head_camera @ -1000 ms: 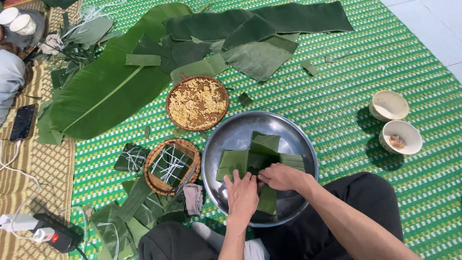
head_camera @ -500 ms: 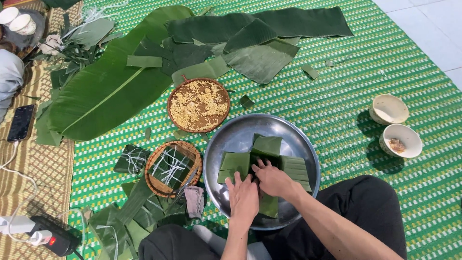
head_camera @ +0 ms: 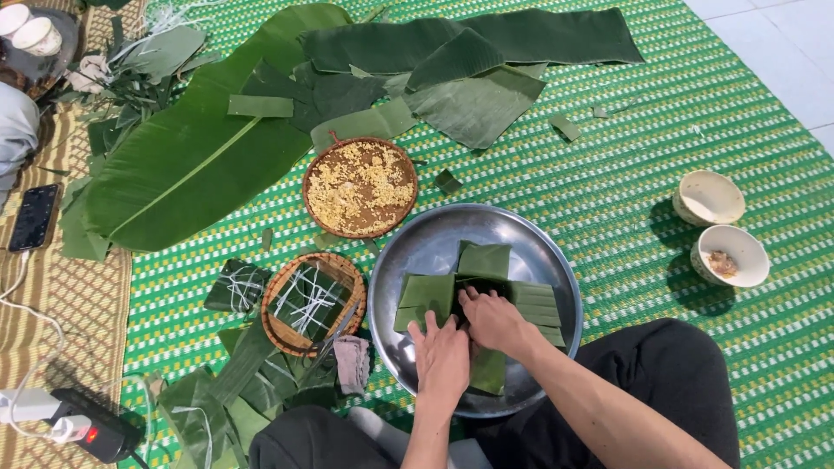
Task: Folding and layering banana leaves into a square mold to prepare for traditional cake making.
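Observation:
A round metal basin point(head_camera: 439, 245) sits on the green mat in front of me. Inside it lie folded banana-leaf strips point(head_camera: 486, 260) laid out in a cross. My left hand point(head_camera: 441, 356) presses down on the near-left part of the leaves, fingers together. My right hand point(head_camera: 492, 320) rests on the middle of the cross, fingertips pushing into the folds. Neither hand lifts anything. My dark-trousered legs frame the basin's near side.
A woven tray of yellow filling point(head_camera: 360, 186) lies behind the basin. A basket with tied leaf parcels and strings point(head_camera: 311, 300) is to its left. Big banana leaves point(head_camera: 191, 156) cover the far mat. Two small bowls point(head_camera: 719, 227) stand at right. A phone point(head_camera: 35, 217) and power strip point(head_camera: 87, 426) lie left.
My right hand has slid left from the cross's right arm to its centre. My left hand has shifted slightly towards it. The leaves stay in the basin.

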